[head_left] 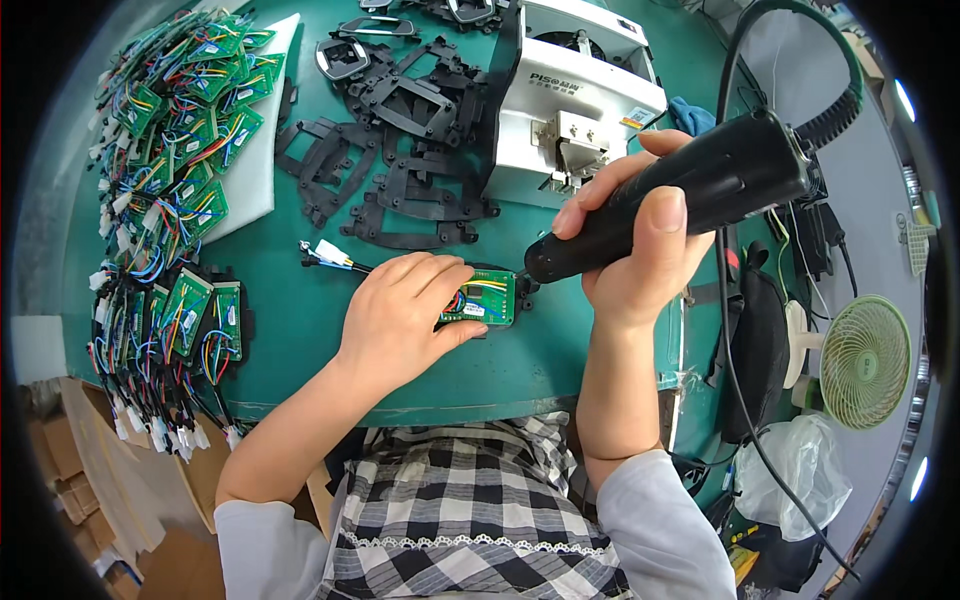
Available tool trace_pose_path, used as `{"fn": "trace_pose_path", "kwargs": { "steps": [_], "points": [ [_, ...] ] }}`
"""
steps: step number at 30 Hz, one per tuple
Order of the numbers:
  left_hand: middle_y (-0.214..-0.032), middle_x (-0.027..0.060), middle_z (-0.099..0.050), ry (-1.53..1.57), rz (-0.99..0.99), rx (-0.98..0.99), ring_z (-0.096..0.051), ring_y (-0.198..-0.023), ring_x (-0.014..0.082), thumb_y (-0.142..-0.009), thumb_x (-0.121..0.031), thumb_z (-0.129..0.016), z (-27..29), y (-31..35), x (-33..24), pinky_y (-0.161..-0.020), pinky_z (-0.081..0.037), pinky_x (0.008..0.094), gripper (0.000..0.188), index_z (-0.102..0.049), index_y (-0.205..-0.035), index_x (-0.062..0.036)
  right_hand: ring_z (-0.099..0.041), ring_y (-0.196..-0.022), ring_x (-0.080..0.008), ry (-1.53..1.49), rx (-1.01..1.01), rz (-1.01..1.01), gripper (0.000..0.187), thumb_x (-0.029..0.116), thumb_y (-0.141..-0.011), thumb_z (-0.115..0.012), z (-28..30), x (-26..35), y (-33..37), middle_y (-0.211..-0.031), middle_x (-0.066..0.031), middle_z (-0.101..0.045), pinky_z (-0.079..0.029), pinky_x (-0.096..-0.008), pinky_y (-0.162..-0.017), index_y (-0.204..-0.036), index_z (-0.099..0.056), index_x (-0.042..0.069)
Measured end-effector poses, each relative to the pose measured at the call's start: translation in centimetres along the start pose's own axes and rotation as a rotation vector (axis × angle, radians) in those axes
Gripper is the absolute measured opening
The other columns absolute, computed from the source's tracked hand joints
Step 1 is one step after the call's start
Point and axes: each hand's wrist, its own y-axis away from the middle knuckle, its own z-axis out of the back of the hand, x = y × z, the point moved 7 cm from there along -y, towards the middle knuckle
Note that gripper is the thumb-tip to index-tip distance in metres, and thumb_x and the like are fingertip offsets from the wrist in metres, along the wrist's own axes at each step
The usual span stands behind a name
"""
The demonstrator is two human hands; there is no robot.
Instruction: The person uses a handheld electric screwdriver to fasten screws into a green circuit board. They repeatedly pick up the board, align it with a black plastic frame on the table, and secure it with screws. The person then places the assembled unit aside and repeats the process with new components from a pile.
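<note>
My left hand (398,312) presses a green circuit board (497,298) with coloured wires down on the table, its fingers closed over the board's left part. Black plastic shows under the board's right edge. A cable with a white connector (332,252) runs out to the left of that hand. My right hand (640,240) is wrapped round a black electric screwdriver (690,190), which is tilted with its tip at the right end of the board. Whether the tip sits in a screw is too small to tell.
Wired circuit boards (190,130) are heaped at the left, partly on a white foam sheet (262,150). Black plastic frames (420,195) lie beyond my hands, beside a white screw-feeder-like machine (570,90). A black cord (722,330) hangs at the right, near a green fan (866,362).
</note>
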Motion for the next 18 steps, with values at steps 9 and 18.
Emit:
{"fn": "trace_pose_path", "kwargs": {
  "steps": [9,18],
  "points": [
    [-0.109,0.0064,-0.062,0.094,0.037,0.015,-0.058,-0.1,0.0265,-0.064,-0.032,-0.079,0.2,-0.2,0.2,-0.089,-0.046,0.0395,0.053,-0.062,-0.106,-0.004,-0.054,-0.044,-0.0183,0.014,0.058,-0.037,0.067,0.052,-0.084,-0.061,-1.0,-0.9,0.8,-0.064,-0.0136,-0.055,-0.047,-0.029,-0.041,-0.11,-0.041,-0.007],
    [-0.115,0.0081,-0.061,0.103,0.067,0.061,-0.057,-0.104,0.0281,-0.06,-0.037,-0.08,-0.2,0.1,0.6,-0.09,-0.045,0.0396,0.059,-0.065,-0.108,-0.0053,-0.053,-0.042,-0.019,0.065,0.004,-0.01,0.067,0.053,-0.087,-0.057,-0.1,-0.8,-0.1,-0.062,-0.0137,-0.056,-0.044,-0.0274,-0.04,-0.113,-0.04,-0.006]
  ]
}}
